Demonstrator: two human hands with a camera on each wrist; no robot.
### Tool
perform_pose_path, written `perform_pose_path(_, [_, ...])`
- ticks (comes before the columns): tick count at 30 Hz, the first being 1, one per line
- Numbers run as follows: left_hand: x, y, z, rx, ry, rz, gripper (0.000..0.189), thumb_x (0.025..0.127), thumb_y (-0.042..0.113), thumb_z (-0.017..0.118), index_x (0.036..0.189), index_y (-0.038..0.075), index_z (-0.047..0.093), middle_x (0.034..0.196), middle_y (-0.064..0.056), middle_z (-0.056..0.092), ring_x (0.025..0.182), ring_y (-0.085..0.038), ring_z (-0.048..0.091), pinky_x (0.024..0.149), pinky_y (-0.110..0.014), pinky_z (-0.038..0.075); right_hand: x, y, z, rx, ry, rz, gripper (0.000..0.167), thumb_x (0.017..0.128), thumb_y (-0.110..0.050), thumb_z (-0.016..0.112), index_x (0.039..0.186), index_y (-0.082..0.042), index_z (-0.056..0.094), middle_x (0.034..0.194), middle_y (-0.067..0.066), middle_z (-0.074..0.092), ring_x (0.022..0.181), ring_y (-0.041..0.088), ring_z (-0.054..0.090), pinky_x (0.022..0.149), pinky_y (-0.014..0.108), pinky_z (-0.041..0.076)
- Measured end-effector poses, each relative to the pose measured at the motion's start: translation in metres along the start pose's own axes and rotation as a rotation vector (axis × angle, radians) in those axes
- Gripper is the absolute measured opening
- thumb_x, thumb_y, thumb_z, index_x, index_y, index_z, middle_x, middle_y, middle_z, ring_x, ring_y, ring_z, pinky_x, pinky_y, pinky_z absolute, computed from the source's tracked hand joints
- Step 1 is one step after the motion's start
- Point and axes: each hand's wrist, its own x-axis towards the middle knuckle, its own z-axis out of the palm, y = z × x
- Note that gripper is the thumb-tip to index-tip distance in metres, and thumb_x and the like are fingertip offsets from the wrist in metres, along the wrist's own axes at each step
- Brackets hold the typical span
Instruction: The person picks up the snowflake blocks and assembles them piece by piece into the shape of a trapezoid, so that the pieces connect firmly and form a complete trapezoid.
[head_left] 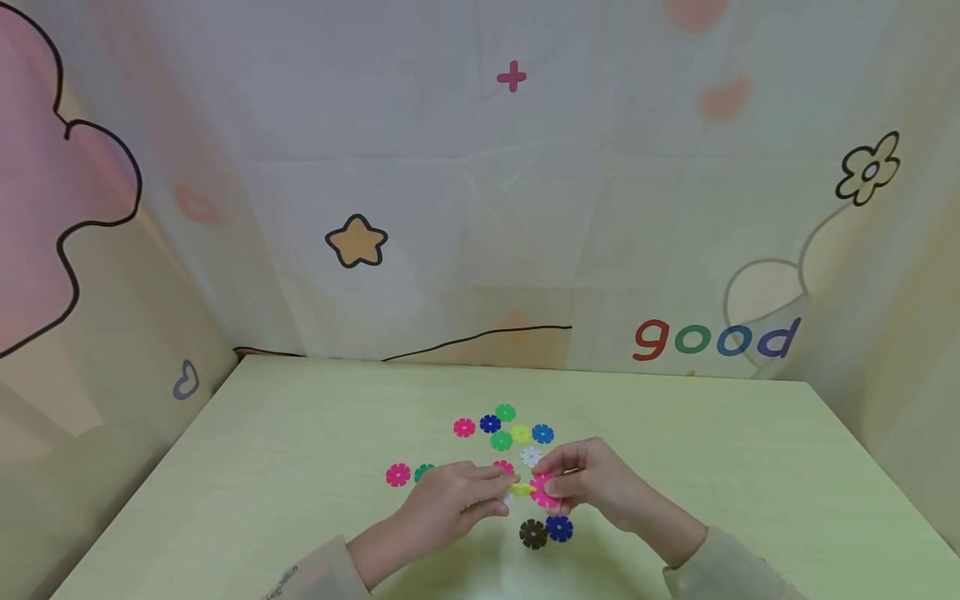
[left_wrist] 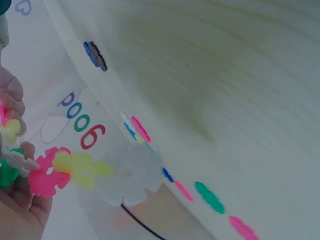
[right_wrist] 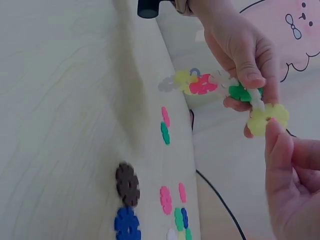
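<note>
My left hand [head_left: 459,497] grips a chain of notched plastic snowflake discs slotted together. In the right wrist view the chain runs from a white disc through a yellow disc [right_wrist: 184,81], a pink disc [right_wrist: 202,84], a white one and a green disc [right_wrist: 240,92] to a yellow end disc [right_wrist: 268,121]. Thumb and fingers of my right hand [head_left: 600,487] pinch a loose-looking pink disc [head_left: 542,492] right at that yellow end. Both hands are raised over the table. The left fingers hide part of the chain's middle.
On the table [head_left: 300,433] lie several single discs: a brown disc [head_left: 533,534] and dark blue disc [head_left: 558,528] near me, a pink disc [head_left: 397,475] at left, and a blue disc [head_left: 543,433] within a group farther back. A printed curtain [head_left: 420,192] stands behind.
</note>
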Motion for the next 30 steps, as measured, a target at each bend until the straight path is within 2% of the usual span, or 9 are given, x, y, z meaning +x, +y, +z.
perform_pose_path(5, [0.002, 0.001, -0.002, 0.03, -0.042, -0.003, 0.037, 0.085, 0.037, 0.05, 0.111, 0.015, 0.063, 0.106, 0.0, 0.065, 0.087, -0.009, 0.064, 0.071, -0.013, 0.047, 0.001, 0.002, 0.002, 0.027, 0.007, 0.01, 0.026, 0.08, -0.001, 0.06, 0.102, 0.012, 0.057, 0.071, 0.002, 0.06, 0.056, 0.009, 0.058, 0.057, 0.021, 0.051])
perform_pose_path(9, [0.003, 0.001, -0.004, 0.014, -0.097, -0.017, 0.037, 0.086, 0.037, 0.051, 0.114, 0.015, 0.061, 0.109, 0.0, 0.063, 0.095, -0.01, 0.062, 0.077, -0.018, 0.048, 0.001, 0.004, 0.001, 0.032, -0.006, 0.029, 0.028, 0.082, -0.003, 0.059, 0.105, 0.012, 0.055, 0.073, 0.002, 0.061, 0.058, 0.009, 0.059, 0.059, 0.021, 0.051])
perform_pose_path(12, [0.004, 0.002, -0.004, 0.014, -0.137, -0.041, 0.038, 0.087, 0.037, 0.052, 0.117, 0.016, 0.058, 0.112, 0.0, 0.062, 0.1, -0.011, 0.06, 0.081, -0.023, 0.049, 0.001, 0.006, 0.001, 0.031, -0.017, 0.032, 0.031, 0.083, -0.004, 0.059, 0.108, 0.012, 0.054, 0.075, 0.002, 0.062, 0.059, 0.009, 0.06, 0.061, 0.022, 0.051])
perform_pose_path(15, [0.005, 0.002, -0.003, 0.013, -0.156, -0.085, 0.039, 0.087, 0.037, 0.053, 0.121, 0.018, 0.055, 0.113, 0.002, 0.062, 0.1, -0.01, 0.06, 0.08, -0.022, 0.049, 0.002, 0.005, 0.001, 0.026, -0.018, 0.028, 0.033, 0.083, -0.005, 0.058, 0.11, 0.012, 0.053, 0.075, 0.001, 0.062, 0.06, 0.01, 0.06, 0.062, 0.023, 0.052])
perform_pose_path(22, [0.009, 0.007, 0.002, -0.006, -0.159, -0.19, 0.052, 0.084, 0.044, 0.054, 0.13, 0.022, 0.045, 0.112, 0.001, 0.062, 0.096, -0.01, 0.059, 0.077, -0.021, 0.049, 0.003, 0.003, 0.001, 0.031, -0.013, 0.026, 0.035, 0.083, -0.008, 0.059, 0.113, 0.007, 0.052, 0.076, 0.002, 0.06, 0.064, 0.011, 0.062, 0.065, 0.025, 0.052])
perform_pose_path(30, [0.009, 0.006, 0.008, -0.047, -0.09, -0.167, 0.053, 0.085, 0.039, 0.055, 0.132, 0.018, 0.043, 0.112, -0.003, 0.062, 0.101, -0.014, 0.059, 0.081, -0.024, 0.049, 0.001, 0.001, 0.0, 0.064, -0.019, 0.023, 0.04, 0.082, -0.008, 0.061, 0.116, 0.006, 0.048, 0.076, 0.003, 0.061, 0.066, 0.013, 0.063, 0.066, 0.026, 0.052])
